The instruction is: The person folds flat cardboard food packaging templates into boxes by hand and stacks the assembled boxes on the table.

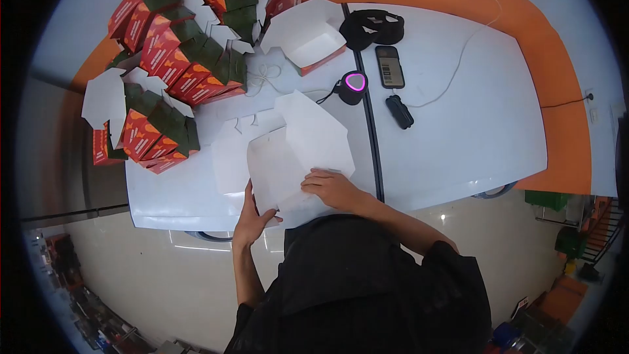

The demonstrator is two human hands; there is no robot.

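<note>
An open cardboard box [278, 160] with its white inside showing lies on the table near the front edge, in front of the person. My left hand [254, 219] grips the box's lower left corner, thumb on the near side and fingers along the left wall. My right hand [329, 187] has its fingers closed on the box's right wall, below the large raised white flap [318, 134]. Flat white card [229, 164] shows beside and behind the box on the left. The box's outer faces are mostly hidden.
Stacked red and green boxes [177, 59] fill the table's left side. Another open box [314, 42] stands behind. A round speaker [352, 88], black cap [373, 28], phone [390, 67], black case [400, 112] and white cable [458, 69] lie to the right.
</note>
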